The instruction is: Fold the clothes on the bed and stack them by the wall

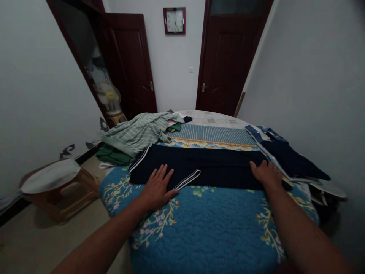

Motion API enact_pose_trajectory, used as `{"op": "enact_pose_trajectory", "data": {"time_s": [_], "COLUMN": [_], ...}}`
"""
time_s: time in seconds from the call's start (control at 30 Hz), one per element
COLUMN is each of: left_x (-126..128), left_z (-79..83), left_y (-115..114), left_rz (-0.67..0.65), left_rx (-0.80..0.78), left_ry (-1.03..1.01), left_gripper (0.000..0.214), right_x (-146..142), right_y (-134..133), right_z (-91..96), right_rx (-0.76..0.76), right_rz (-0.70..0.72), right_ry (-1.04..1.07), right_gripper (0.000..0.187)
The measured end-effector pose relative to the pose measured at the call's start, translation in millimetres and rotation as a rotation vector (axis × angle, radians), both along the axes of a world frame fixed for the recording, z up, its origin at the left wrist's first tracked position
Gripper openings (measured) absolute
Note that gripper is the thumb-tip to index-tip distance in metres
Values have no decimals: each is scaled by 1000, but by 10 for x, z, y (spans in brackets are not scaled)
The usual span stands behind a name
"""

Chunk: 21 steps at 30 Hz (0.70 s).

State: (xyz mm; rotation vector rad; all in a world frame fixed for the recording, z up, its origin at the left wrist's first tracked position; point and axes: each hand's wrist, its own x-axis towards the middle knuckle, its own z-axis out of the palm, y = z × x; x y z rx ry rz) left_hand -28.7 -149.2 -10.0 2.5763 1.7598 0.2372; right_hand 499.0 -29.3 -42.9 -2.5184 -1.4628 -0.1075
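Note:
A navy garment [219, 167] with white-striped trim lies folded into a long strip across the blue quilted cover [216, 228]. My left hand [159, 186] rests flat near its left end, fingers spread, beside a loop of striped trim [188, 179]. At the right end, my right hand [266, 174] lies on the cloth with its thumb apart from the fingers. Its fingertips are partly foreshortened, but no cloth shows gripped in it. The garment's underside is hidden.
A rumpled green striped shirt [137, 131] tops a clothes pile at the back left. Folded dark clothes [291, 156] lie at the right edge. A stool [54, 179] stands on the floor at left. Behind are two dark red doors [129, 61] and a wall clock [174, 21].

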Motion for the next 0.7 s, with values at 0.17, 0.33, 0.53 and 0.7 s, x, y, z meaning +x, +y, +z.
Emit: {"op": "enact_pose_trajectory", "data": {"time_s": [0.17,0.33,0.53,0.7], "left_x": [-151,-161,-165,-247], "left_z": [28,65,241,231], "left_y": [-161,-218,178,724], "left_rz": [-91,-194,-144,31], "left_rx": [-4,32,236,151], "left_ry": [-40,-166,-376,-252], "left_gripper": [93,66,46,51], "right_x": [-67,-702,-1986,-2665], "right_y": [-78,-245,-748,-992], "right_z": [52,277,474,472], "right_rx": [151,280,208,104], "right_rz": [27,601,1318,1453], "right_ry": [-49,-79,-14,39], "right_gripper": [79,70,71,68]}}
